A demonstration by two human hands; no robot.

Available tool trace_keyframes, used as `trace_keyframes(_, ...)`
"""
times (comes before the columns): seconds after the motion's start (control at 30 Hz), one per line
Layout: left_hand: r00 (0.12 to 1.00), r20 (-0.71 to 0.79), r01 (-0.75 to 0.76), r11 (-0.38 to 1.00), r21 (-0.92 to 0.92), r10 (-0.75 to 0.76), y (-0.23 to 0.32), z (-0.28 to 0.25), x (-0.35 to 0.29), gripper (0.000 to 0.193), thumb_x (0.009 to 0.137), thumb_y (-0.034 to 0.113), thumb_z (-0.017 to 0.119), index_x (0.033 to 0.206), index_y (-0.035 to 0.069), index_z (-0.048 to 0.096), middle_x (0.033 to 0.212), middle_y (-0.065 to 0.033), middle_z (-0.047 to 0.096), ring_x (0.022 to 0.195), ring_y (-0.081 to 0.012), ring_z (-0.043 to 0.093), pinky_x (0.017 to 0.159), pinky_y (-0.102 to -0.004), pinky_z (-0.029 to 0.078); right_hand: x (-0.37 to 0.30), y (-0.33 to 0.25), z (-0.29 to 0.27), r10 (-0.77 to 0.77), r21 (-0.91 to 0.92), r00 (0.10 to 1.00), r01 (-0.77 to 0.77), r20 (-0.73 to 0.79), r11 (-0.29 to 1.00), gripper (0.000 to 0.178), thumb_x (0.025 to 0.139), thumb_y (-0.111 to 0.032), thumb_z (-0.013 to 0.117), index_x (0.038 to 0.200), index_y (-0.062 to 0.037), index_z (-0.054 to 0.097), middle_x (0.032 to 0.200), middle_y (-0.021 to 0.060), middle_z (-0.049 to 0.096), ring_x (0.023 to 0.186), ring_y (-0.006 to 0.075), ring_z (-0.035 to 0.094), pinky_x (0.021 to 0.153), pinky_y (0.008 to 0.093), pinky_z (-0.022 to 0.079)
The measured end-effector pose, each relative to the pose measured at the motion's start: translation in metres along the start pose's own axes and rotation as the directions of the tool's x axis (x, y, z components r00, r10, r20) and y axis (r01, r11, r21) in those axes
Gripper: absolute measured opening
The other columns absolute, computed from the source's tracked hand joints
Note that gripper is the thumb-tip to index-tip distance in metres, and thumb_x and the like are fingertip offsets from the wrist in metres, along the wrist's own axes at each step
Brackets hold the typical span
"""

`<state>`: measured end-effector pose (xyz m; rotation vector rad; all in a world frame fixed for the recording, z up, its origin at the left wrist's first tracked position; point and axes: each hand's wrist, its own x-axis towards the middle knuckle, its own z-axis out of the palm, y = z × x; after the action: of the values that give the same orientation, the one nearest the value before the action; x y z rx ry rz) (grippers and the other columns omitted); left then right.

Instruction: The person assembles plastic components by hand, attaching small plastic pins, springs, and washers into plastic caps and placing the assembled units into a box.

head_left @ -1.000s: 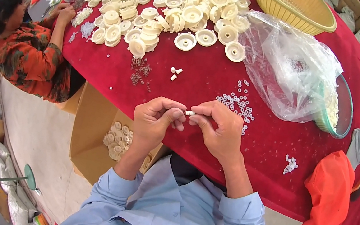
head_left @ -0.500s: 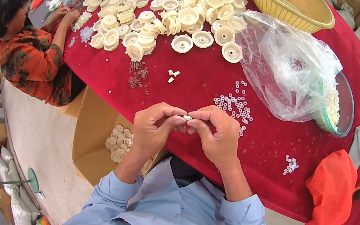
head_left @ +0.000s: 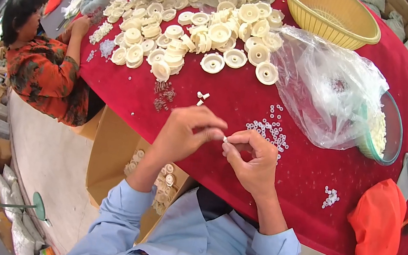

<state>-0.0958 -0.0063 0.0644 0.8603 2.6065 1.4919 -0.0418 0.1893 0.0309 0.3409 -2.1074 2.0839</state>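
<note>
Above the near table edge, my right hand (head_left: 254,161) is closed, pinching a small white plastic part (head_left: 225,139) between thumb and fingertips. My left hand (head_left: 184,134) is right beside it, its thumb tip close to the part and its index finger lifted apart from the thumb. The fingers partly hide the part, so its shape is unclear. Beyond my hands lie a few small cream plugs (head_left: 201,97), a patch of small metal springs (head_left: 163,96) and a scatter of small white rings (head_left: 269,131).
Cream plastic wheels (head_left: 219,33) heap across the red table (head_left: 306,200). Behind are a yellow basket (head_left: 334,38), a clear bag (head_left: 324,94) and a glass bowl (head_left: 397,140). A red cap (head_left: 375,223) lies right. An open carton (head_left: 108,160) stands below; another person (head_left: 48,67) works at left.
My left index finger has lifted off the small part, which both hands pinched before. My right hand still has it. The whole view has shifted slightly.
</note>
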Motion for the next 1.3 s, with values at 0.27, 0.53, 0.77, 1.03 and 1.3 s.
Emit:
trace_keyframes(0.27, 0.862, -0.494, 0.392, 0.765, 0.51, -0.112, -0.093, -0.02, 0.092, 0.033, 0.088, 0.029, 0.079, 0.098, -0.002, 0.073, 0.097, -0.0178, 0.071, 0.089, -0.033, 0.07, 0.078, -0.0446, 0.054, 0.001, -0.001, 0.0, 0.061, -0.063, 0.995, -0.066, -0.078, 0.996, 0.01, 0.086, 0.007, 0.073, 0.092, 0.0018, 0.067, 0.089, 0.0057, 0.069, 0.078, 0.0093, 0.068, 0.07, 0.0231, 0.057)
trace_keyframes(0.53, 0.908, -0.357, 0.348, 0.87, 0.348, -0.22, -0.073, -0.017, 0.104, 0.026, 0.086, 0.019, 0.079, 0.088, -0.001, 0.062, 0.086, -0.0163, 0.07, 0.079, -0.0323, 0.072, 0.07, -0.0408, 0.058, 0.001, 0.001, -0.003, 0.059, 0.022, 0.98, -0.055, -0.188, 0.998, 0.008, 0.088, 0.006, 0.074, 0.092, 0.002, 0.067, 0.086, 0.0047, 0.068, 0.074, 0.0092, 0.068, 0.067, 0.0227, 0.056)
trace_keyframes(0.77, 0.91, -0.262, 0.195, 0.89, -0.413, -0.321, -0.016, 0.017, 0.036, 0.02, 0.095, 0.003, 0.07, 0.102, 0.001, 0.051, 0.085, -0.0098, 0.071, 0.069, -0.0146, 0.073, 0.051, -0.0227, 0.052, 0.005, 0.003, -0.005, 0.055, 0.163, 0.97, -0.016, -0.238, 0.987, 0.009, 0.09, 0.006, 0.073, 0.096, 0.0036, 0.066, 0.089, 0.005, 0.067, 0.078, 0.009, 0.069, 0.068, 0.0226, 0.059)
trace_keyframes(1.03, 0.875, -0.273, 0.186, 0.798, -0.573, -0.4, -0.014, 0.068, -0.019, 0.027, 0.096, 0.0, 0.07, 0.122, -0.005, 0.063, 0.107, -0.0095, 0.074, 0.092, -0.0124, 0.072, 0.076, -0.0243, 0.06, 0.003, 0.011, 0.007, -0.017, -0.066, 0.975, 0.003, -0.223, 0.998, 0.011, 0.086, 0.002, 0.077, 0.094, 0.0012, 0.069, 0.081, 0.0061, 0.071, 0.07, 0.0115, 0.07, 0.063, 0.0251, 0.056)
trace_keyframes(1.3, 0.897, -0.293, 0.095, 0.793, -0.601, -0.33, -0.022, 0.078, -0.026, 0.025, 0.096, -0.002, 0.069, 0.121, -0.006, 0.065, 0.111, -0.0103, 0.073, 0.1, -0.0143, 0.072, 0.087, -0.0274, 0.06, 0.001, 0.012, 0.009, -0.078, -0.273, 0.975, 0.019, -0.207, 0.962, 0.012, 0.084, 0.001, 0.078, 0.092, -0.0001, 0.07, 0.079, 0.0092, 0.07, 0.066, 0.0159, 0.07, 0.06, 0.0277, 0.054)
